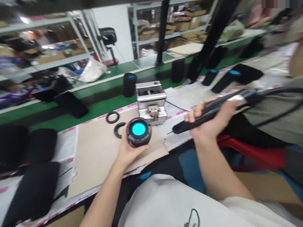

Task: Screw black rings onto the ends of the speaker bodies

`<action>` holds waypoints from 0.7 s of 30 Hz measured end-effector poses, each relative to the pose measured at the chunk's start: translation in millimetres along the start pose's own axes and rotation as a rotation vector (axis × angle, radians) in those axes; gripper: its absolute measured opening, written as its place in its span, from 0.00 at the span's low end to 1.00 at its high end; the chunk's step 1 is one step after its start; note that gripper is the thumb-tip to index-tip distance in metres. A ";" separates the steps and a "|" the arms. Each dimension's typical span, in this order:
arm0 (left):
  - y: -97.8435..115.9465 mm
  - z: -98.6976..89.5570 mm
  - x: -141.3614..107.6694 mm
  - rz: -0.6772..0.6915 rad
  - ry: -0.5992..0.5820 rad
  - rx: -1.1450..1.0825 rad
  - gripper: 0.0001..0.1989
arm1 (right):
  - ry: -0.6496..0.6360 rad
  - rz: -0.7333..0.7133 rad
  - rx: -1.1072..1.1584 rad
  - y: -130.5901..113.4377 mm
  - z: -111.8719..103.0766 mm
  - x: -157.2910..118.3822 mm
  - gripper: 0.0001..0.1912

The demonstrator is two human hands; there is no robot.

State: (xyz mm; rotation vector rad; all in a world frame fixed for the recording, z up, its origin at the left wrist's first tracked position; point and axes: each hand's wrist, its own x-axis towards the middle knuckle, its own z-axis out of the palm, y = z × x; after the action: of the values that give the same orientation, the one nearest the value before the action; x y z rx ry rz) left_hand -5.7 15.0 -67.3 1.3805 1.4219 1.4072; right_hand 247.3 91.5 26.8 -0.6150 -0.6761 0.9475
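Note:
My left hand (pixel 129 150) is wrapped round a black cylindrical speaker (pixel 139 140) with a bright blue disc on its end, over the cardboard sheet (pixel 94 157). Held in my right hand (pixel 210 124) is a black electric screwdriver (pixel 203 115); its thin bit points left toward the speaker and stays apart from it. Two black rings (pixel 112 117) lie on the cardboard, one partly behind my left hand. Just beyond the speaker stands a silver metal screw feeder (pixel 151 101).
Several black speakers (pixel 129 85) stand and lie along the green bench (pixel 101 102). Large black pieces (pixel 35 189) lie at the left. A dark post (pixel 163 31) rises behind the feeder. Another person's clothing (pixel 272 110) shows at the right, by a red stool (pixel 255 154).

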 end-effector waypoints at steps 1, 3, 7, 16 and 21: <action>-0.9 0.1 -1.4 -0.007 0.013 0.016 0.57 | 0.040 0.021 -0.012 6.1 -2.7 -2.9 0.36; 1.2 0.5 -5.2 -0.009 0.049 0.015 0.54 | 0.084 0.060 -0.021 16.3 -7.9 -6.3 0.37; 8.5 -11.0 -19.4 0.043 0.159 0.063 0.51 | 0.057 0.128 -0.037 29.9 -14.7 -13.0 0.36; 9.4 -95.3 -71.1 -0.112 0.492 0.001 0.41 | 0.036 0.118 0.072 6.3 4.9 29.6 0.35; 12.9 -113.2 -73.1 -0.360 0.720 -0.162 0.41 | 0.180 -0.177 0.377 -7.4 44.0 70.1 0.29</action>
State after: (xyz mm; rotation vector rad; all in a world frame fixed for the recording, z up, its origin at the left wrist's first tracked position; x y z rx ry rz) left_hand -97.8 -82.8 -50.0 0.4727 1.8249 1.8003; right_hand 247.3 157.4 77.5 -0.2959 -0.3699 0.8158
